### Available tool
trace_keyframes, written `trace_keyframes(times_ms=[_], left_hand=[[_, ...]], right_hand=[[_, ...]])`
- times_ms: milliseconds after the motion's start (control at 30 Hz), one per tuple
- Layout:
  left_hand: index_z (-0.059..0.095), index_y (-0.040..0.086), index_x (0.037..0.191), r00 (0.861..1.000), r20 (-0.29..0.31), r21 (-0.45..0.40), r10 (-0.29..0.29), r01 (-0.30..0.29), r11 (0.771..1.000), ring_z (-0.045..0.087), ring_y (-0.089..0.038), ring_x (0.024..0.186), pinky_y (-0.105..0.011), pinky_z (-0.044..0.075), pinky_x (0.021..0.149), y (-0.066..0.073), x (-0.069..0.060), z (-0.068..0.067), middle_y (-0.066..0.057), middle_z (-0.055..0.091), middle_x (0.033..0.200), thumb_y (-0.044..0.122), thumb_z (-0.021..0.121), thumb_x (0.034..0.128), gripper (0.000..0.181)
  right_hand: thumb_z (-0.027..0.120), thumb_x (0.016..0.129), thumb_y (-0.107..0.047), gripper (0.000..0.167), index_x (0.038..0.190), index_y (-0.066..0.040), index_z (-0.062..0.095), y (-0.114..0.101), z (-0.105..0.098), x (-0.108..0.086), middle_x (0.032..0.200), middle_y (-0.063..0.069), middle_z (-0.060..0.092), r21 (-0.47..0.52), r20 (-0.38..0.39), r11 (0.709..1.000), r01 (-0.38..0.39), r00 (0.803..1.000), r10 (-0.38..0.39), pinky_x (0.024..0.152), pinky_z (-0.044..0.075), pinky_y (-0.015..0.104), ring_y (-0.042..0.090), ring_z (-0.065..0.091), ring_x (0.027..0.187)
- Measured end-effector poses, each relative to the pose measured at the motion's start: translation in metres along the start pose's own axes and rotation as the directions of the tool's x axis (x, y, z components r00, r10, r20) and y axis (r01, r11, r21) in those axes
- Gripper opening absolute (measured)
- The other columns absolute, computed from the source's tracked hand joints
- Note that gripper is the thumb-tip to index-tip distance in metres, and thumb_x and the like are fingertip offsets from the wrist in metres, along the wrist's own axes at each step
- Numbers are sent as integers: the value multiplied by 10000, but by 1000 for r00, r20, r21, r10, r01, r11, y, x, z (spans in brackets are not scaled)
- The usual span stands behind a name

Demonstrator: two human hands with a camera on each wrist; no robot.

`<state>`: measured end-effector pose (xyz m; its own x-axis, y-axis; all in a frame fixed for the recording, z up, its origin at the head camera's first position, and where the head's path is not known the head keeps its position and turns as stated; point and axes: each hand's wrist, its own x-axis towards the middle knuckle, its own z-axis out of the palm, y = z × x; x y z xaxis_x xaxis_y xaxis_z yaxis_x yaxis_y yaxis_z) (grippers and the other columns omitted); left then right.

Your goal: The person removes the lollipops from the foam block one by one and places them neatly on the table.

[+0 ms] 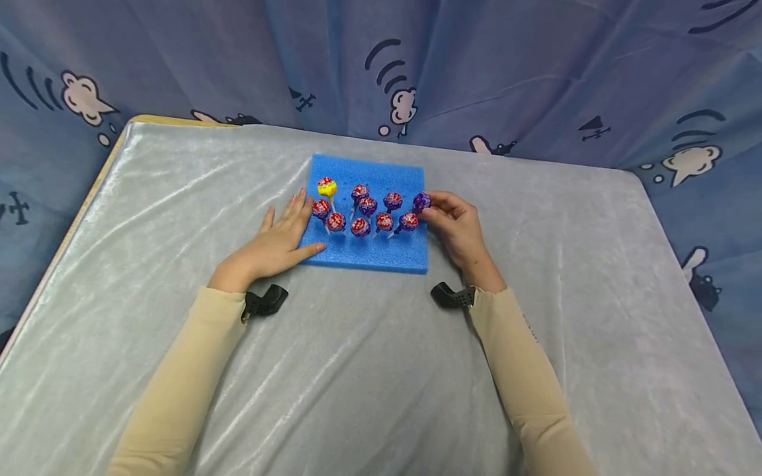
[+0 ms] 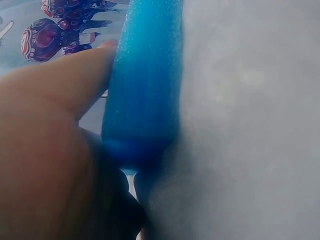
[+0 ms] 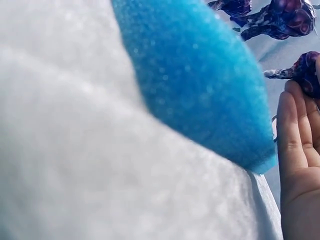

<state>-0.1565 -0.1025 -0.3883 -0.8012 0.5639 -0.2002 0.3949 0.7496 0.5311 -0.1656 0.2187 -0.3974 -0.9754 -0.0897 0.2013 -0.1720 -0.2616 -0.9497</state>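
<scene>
A blue foam board [image 1: 369, 258] lies on the table with several wrapped lollipops standing in it, most purple and red, one yellow lollipop [image 1: 327, 187] at its back left. My left hand [image 1: 274, 244] rests on the board's left edge, fingers straight and thumb over the front left part; the left wrist view shows the thumb against the foam [image 2: 145, 85]. At the right edge my right hand [image 1: 458, 228] pinches a purple lollipop [image 1: 421, 201] between thumb and fingers. In the right wrist view that lollipop [image 3: 306, 75] shows its white stick, beside the foam [image 3: 200, 80].
A grey velvety cloth [image 1: 357, 370] covers the table. Behind it hangs a blue patterned curtain [image 1: 506, 73]. Black wrist mounts sit at my left cuff [image 1: 266, 301] and my right cuff [image 1: 452, 296], in front of the board.
</scene>
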Motion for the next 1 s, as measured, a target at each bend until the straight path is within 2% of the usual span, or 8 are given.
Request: trace_keyframes(times_ms=[200,400,600,767,1000], left_hand=[[-81,26,1494,1000,4,-6,-3,3,1000,-154,-264,1415,-522,-140,1087,-1,0,1,-123,-198,1543,502,394,975,849],[-88,33,1494,1000,7,-8,-3,3,1000,-157,-261,1414,-520,-141,1087,-1,0,0,-116,-206,1542,506,388,975,848],[-103,26,1489,1000,13,-4,-2,2,1000,-160,-265,1412,-525,-144,1084,0,0,-1,-125,-206,1539,503,386,977,853],[-113,33,1487,1000,18,-11,-7,7,1000,-171,-252,1410,-524,-146,1084,-1,0,-1,-118,-210,1538,504,383,977,854],[-119,42,1487,1000,18,-2,-6,6,1000,-172,-246,1410,-511,-149,1086,-1,-1,-1,-113,-217,1537,517,369,976,852]], right_hand=[[495,887,165,330,945,-81,708,-1,-2,2,908,59,669,142,-81,990,14,997,-3,783,526,265,152,648,808],[526,893,130,258,929,-41,715,-4,-5,3,919,85,672,241,-128,970,-10,991,42,797,523,265,169,641,837],[545,907,82,206,899,-24,721,-10,-14,4,895,91,683,290,-168,956,-43,981,95,783,527,269,172,651,809],[550,914,57,207,866,-40,727,-14,-27,4,850,79,703,258,-184,959,-114,969,165,754,536,269,156,664,759],[561,900,77,200,900,-46,718,-13,-36,4,898,77,676,124,-147,974,-191,967,208,759,535,274,170,650,783]])
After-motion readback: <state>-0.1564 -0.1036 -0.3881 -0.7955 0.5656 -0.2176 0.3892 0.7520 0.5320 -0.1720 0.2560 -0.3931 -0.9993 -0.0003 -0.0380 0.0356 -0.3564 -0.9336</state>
